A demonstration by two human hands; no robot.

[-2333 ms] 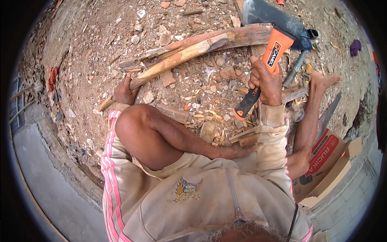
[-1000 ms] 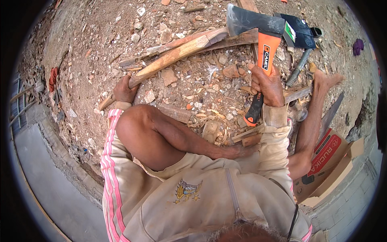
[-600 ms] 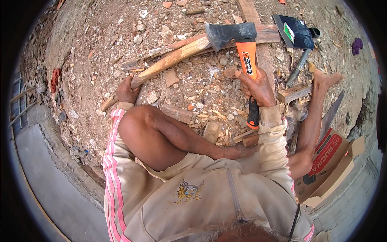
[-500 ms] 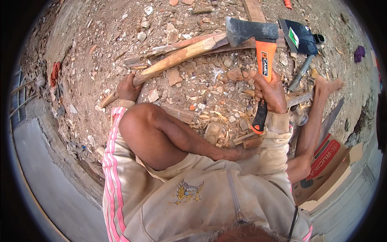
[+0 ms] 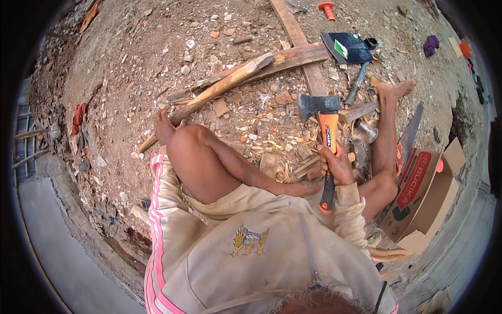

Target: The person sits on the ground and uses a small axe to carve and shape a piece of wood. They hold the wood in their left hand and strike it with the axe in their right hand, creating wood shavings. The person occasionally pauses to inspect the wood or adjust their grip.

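Observation:
My left hand [image 5: 166,127] is closed around a split wooden stick [image 5: 214,90] beside my bent left knee, which partly hides it. The stick lies slanting over rough planks [image 5: 293,58], its far end pale and cut. My right hand [image 5: 336,165] grips an axe with an orange and black handle; the dark axe head [image 5: 318,106] is low over the ground, short of the planks. Wood chips [image 5: 285,152] and short offcuts [image 5: 307,167] lie between my legs.
A long board [image 5: 290,29] runs away under the planks. A black hoe head [image 5: 350,49] and metal pipe [image 5: 358,78] lie beyond my right foot, a saw blade [image 5: 410,125] and cardboard box [image 5: 418,193] to my right. Concrete [image 5: 47,209] edges the left; rubble covers the ground.
The axe has come down and toward my body, away from the planks, with my right hand still on it. The view has shifted slightly; my left hand stays on the stick.

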